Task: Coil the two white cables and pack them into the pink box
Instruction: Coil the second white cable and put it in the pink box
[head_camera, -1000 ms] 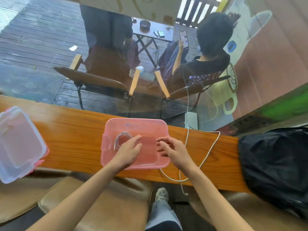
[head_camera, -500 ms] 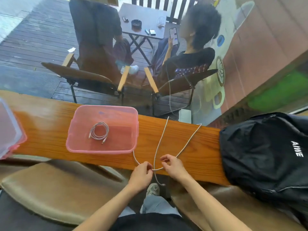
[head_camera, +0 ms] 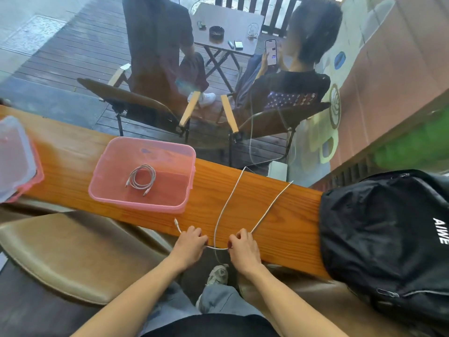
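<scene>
Left hand (head_camera: 188, 248): pinched shut on the loose cable (head_camera: 226, 205) at the near edge of the counter, knuckles up, fingers curled around the cord.
Right hand (head_camera: 243, 248): also closed on the same cable, just right of the left hand, with a short sagging stretch of cord running between the two.
Loose cable: one plug end sticks out to the left of the left hand, over the counter's near edge. From the hands two strands run away across the wood, one curving up to the far edge, the other slanting right to the far edge, so they spread apart like a V. A thin tail hangs down below the hands toward the floor.
Coiled cable (head_camera: 142, 177): already wound into a small round loop, lying flat on the bottom of the pink box, left of centre, both plug ends pointing toward the near side.
Pink box (head_camera: 190, 176): open, sitting on the counter to the left of and farther away than the hands; its near wall lies along the counter's near edge.
Lid (head_camera: 14, 161): clear with a pink rim, at the far left end of the counter, well apart from the box.
Counter (head_camera: 279, 220): long orange-brown wooden plank running left to right.
Backpack (head_camera: 384, 239): black, resting on the right end of the counter, near the right hand but not touching it.
</scene>
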